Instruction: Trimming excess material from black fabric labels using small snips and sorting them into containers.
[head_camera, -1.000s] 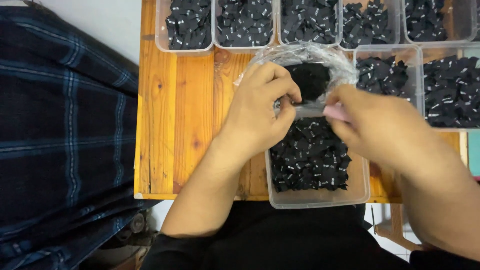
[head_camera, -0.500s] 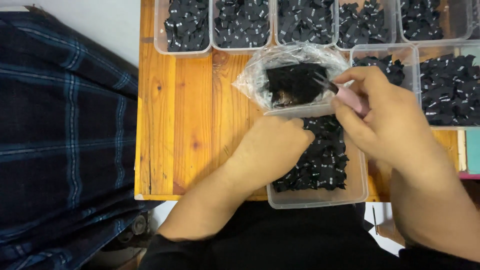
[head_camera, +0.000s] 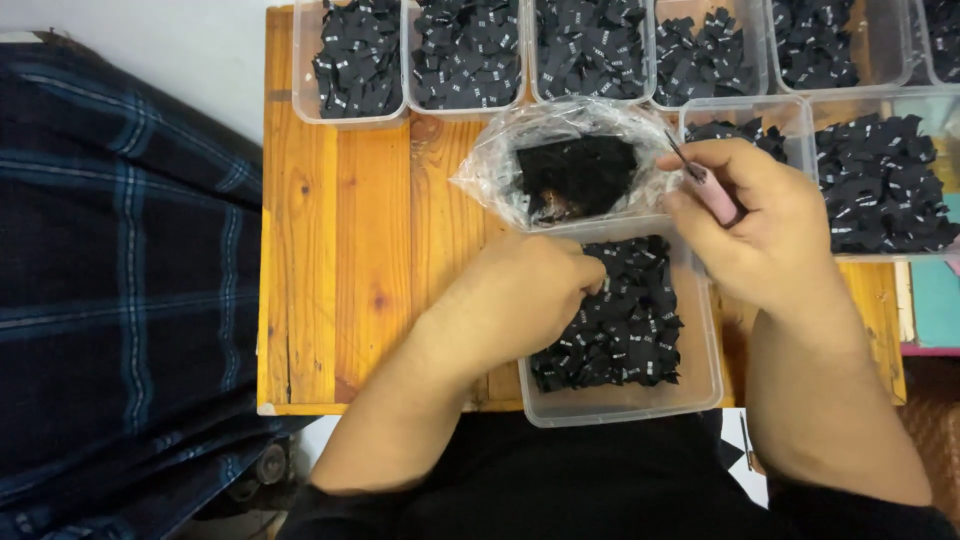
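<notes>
Wooden table (head_camera: 340, 250): left hand (head_camera: 520, 290) curls into labels (head_camera: 625, 320); right hand (head_camera: 770, 230) pinches pink tool (head_camera: 712, 190).

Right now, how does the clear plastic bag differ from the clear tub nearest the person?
The plastic bag is soft and crumpled; the tub is rigid and rectangular. The bag holds one dark clump; the tub holds a loose spread of small black tags. The left hand reaches into the tub, not the bag. Both are see-through.

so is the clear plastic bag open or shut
Open: the clear plastic bag gapes at the top, showing the black pieces inside.
</notes>
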